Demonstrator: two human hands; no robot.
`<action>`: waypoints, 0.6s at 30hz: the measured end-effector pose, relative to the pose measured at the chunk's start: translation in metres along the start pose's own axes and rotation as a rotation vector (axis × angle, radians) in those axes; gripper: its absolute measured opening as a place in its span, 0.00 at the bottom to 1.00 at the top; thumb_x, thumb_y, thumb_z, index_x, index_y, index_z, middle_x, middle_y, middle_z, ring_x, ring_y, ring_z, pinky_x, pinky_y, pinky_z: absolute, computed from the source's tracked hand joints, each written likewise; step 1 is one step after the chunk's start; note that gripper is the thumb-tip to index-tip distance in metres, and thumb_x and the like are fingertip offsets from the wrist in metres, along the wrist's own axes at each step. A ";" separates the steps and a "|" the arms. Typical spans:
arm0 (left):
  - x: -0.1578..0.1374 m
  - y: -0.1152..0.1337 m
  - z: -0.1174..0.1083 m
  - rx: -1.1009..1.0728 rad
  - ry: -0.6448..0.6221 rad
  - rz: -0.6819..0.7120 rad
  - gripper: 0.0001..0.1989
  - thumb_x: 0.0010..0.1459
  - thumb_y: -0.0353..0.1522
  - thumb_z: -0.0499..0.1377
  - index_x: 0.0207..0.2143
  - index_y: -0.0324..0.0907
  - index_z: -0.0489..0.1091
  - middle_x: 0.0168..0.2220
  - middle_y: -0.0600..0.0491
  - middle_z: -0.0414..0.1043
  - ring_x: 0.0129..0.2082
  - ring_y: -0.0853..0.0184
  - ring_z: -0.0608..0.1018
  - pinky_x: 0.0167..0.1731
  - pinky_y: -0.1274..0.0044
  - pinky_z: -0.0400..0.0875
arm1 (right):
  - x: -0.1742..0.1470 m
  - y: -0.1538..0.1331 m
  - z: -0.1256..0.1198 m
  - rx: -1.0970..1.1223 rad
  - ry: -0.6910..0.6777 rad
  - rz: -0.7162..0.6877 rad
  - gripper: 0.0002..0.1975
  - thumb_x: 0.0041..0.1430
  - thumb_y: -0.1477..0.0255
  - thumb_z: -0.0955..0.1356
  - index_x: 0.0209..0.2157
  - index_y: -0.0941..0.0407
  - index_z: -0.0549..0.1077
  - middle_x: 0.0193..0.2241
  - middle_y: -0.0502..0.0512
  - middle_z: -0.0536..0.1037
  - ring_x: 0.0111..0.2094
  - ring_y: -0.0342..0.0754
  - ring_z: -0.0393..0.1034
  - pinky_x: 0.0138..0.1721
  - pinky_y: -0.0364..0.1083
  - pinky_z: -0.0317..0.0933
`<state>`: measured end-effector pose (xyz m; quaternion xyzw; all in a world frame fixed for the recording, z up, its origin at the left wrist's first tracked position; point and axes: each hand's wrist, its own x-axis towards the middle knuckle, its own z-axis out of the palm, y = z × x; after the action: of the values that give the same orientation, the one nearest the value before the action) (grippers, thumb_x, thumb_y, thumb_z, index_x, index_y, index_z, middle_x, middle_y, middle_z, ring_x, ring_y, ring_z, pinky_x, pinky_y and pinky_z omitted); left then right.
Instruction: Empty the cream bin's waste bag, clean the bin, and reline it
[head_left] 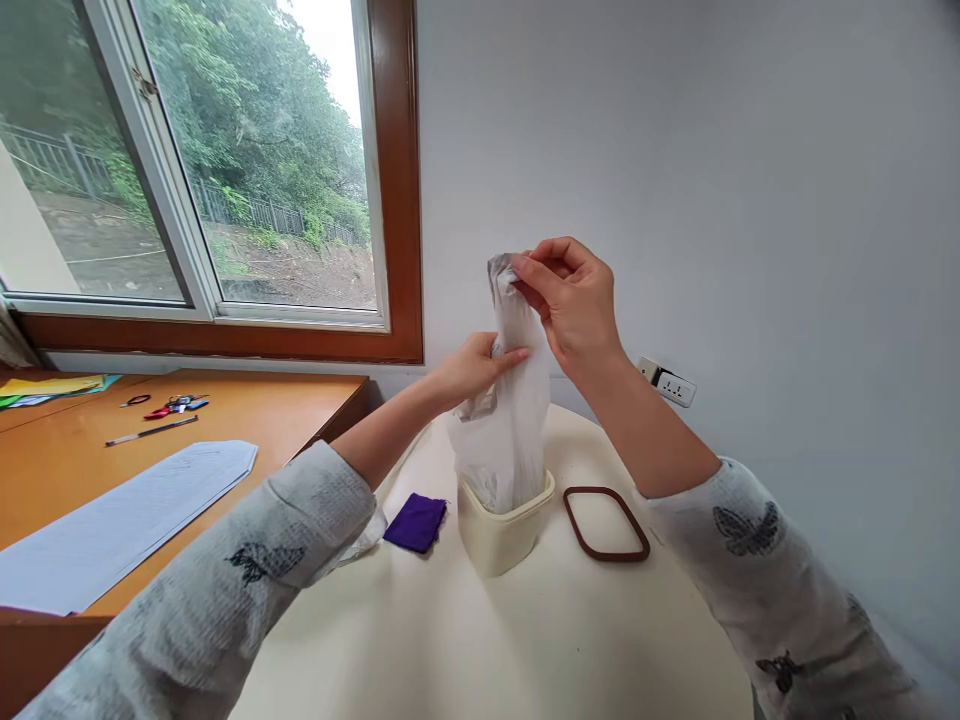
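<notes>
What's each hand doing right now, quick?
Left hand: closed, pinching the bag at its middle.
Right hand: closed, pinching the bag's top edge.

Thin translucent plastic bag [506,420], matt cream plastic container [501,535], glossy wooden desk [285,415].

The bag's [504,420] lower end is hidden inside the cream container [501,535].

Grey mottled sleeves [225,590], dark butterfly prints, pushed-up cuffs.
</notes>
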<state>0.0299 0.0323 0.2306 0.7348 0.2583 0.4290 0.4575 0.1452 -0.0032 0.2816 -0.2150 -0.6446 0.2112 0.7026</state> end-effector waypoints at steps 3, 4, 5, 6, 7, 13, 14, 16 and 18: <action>0.006 -0.006 0.002 -0.027 0.077 -0.011 0.13 0.46 0.38 0.62 0.24 0.36 0.68 0.21 0.53 0.68 0.23 0.68 0.71 0.24 0.76 0.64 | -0.007 -0.001 -0.006 0.005 0.010 -0.025 0.13 0.48 0.63 0.70 0.32 0.53 0.65 0.33 0.47 0.67 0.41 0.43 0.66 0.42 0.46 0.63; 0.007 -0.007 0.002 -0.050 0.082 -0.025 0.12 0.48 0.38 0.61 0.24 0.36 0.68 0.21 0.53 0.68 0.23 0.68 0.71 0.24 0.77 0.64 | -0.010 0.001 -0.011 0.004 0.030 -0.023 0.15 0.47 0.62 0.70 0.36 0.51 0.65 0.35 0.48 0.68 0.43 0.44 0.66 0.44 0.46 0.63; 0.008 -0.007 0.001 -0.069 0.091 -0.043 0.11 0.49 0.37 0.60 0.24 0.36 0.67 0.21 0.53 0.67 0.22 0.69 0.71 0.24 0.77 0.63 | -0.013 0.006 -0.017 0.000 0.053 -0.013 0.18 0.47 0.61 0.70 0.39 0.50 0.65 0.38 0.49 0.68 0.46 0.44 0.64 0.46 0.46 0.62; 0.008 -0.006 0.000 -0.085 0.105 -0.060 0.11 0.49 0.37 0.59 0.24 0.36 0.67 0.21 0.54 0.67 0.22 0.69 0.70 0.24 0.77 0.63 | -0.017 0.013 -0.024 -0.007 0.072 0.011 0.21 0.47 0.60 0.69 0.43 0.48 0.63 0.41 0.49 0.67 0.49 0.45 0.63 0.48 0.47 0.61; 0.008 -0.004 -0.001 -0.097 0.121 -0.073 0.11 0.50 0.37 0.58 0.25 0.37 0.67 0.21 0.54 0.67 0.22 0.69 0.70 0.24 0.77 0.63 | -0.023 0.022 -0.032 -0.016 0.083 0.048 0.25 0.47 0.58 0.69 0.47 0.46 0.61 0.45 0.51 0.66 0.52 0.46 0.60 0.50 0.48 0.59; 0.006 0.014 -0.005 0.178 0.176 0.100 0.10 0.50 0.31 0.56 0.17 0.38 0.63 0.17 0.58 0.59 0.19 0.73 0.63 0.21 0.80 0.56 | -0.076 0.092 -0.069 0.001 -0.165 0.479 0.50 0.41 0.56 0.72 0.59 0.40 0.37 0.61 0.54 0.48 0.62 0.49 0.39 0.56 0.56 0.49; 0.007 0.017 -0.005 0.197 0.191 0.126 0.10 0.49 0.30 0.56 0.17 0.38 0.62 0.17 0.58 0.59 0.19 0.74 0.63 0.21 0.80 0.56 | -0.086 0.100 -0.072 0.003 -0.215 0.506 0.53 0.38 0.56 0.73 0.60 0.41 0.37 0.61 0.54 0.48 0.62 0.50 0.39 0.57 0.57 0.46; 0.008 0.022 -0.007 0.135 0.229 0.113 0.10 0.49 0.30 0.56 0.17 0.38 0.63 0.17 0.58 0.60 0.19 0.73 0.65 0.21 0.80 0.57 | -0.104 0.109 -0.073 0.017 -0.345 0.548 0.55 0.35 0.58 0.75 0.60 0.42 0.39 0.61 0.55 0.49 0.62 0.51 0.40 0.58 0.57 0.43; 0.010 0.026 -0.008 -0.007 0.291 0.056 0.09 0.49 0.32 0.57 0.19 0.38 0.64 0.18 0.56 0.63 0.20 0.71 0.67 0.22 0.78 0.61 | -0.117 0.113 -0.072 0.014 -0.447 0.579 0.55 0.34 0.59 0.75 0.60 0.45 0.42 0.61 0.56 0.49 0.61 0.51 0.43 0.58 0.56 0.45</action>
<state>0.0272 0.0319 0.2597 0.6701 0.2998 0.5444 0.4057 0.2054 0.0197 0.1155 -0.3325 -0.6932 0.4475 0.4568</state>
